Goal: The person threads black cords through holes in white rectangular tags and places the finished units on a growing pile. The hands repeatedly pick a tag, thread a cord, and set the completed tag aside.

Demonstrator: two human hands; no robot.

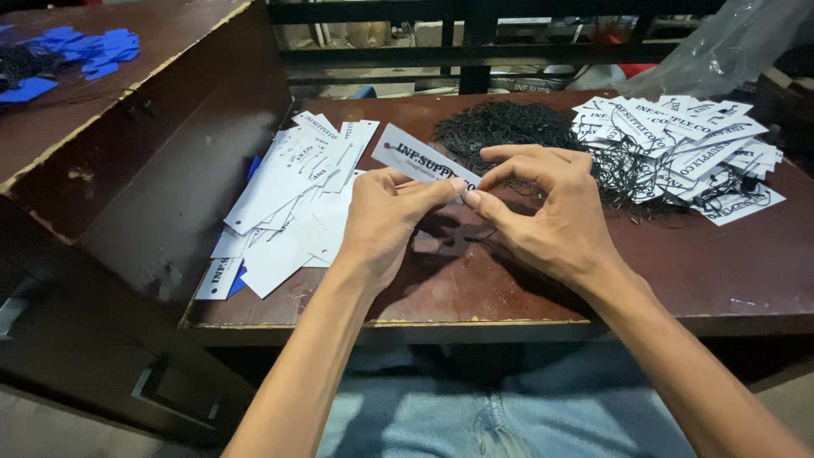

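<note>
White card tag, centre frame, pinched at its lower-right end by left hand; long axis runs up-left. Right hand, fingertips narrowed, meets that end, apparently on a black string. String pile behind; wooden table.

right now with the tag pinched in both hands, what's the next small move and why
Probably feed the black string through the hole at the tag's end. The left hand holds the white tag by one end, and the right hand pinches at that same spot, fingertips almost meeting. The heap of black strings lies just behind; the pile beyond it already carries strings. Whether a string is in the pinch is too small to tell.
</note>
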